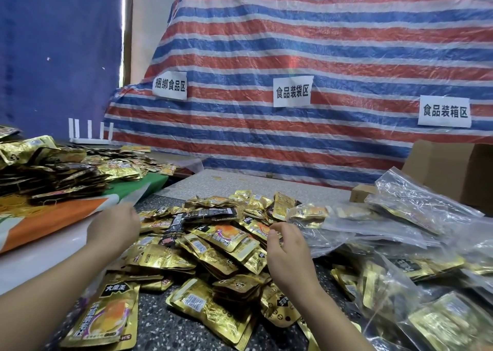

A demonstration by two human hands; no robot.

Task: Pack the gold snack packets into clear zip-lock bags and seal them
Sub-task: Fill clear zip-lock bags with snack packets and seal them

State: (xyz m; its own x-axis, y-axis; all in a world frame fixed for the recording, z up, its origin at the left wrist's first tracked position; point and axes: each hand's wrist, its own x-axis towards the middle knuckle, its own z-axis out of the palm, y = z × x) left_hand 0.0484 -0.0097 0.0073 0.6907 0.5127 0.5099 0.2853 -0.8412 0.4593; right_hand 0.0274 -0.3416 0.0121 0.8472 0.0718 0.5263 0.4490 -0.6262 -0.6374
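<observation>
A heap of gold snack packets (pixel 213 246) lies on the speckled bench (pixel 162 326), spreading from the centre toward six o'clock. The left hand (pixel 113 230), at nine o'clock of the heap, pinches the edge of a clear zip-lock bag (pixel 137 194) that rises toward twelve o'clock; the bag is blurred and looks empty. The right hand (pixel 286 249), at three o'clock of the heap, hovers over the packets with fingers curled, and I cannot tell whether it holds one. Filled clear bags (pixel 416 217) pile up at three to five o'clock. A cardboard box (pixel 442 164) stands at two o'clock before a striped tarpaulin (pixel 293 44).
</observation>
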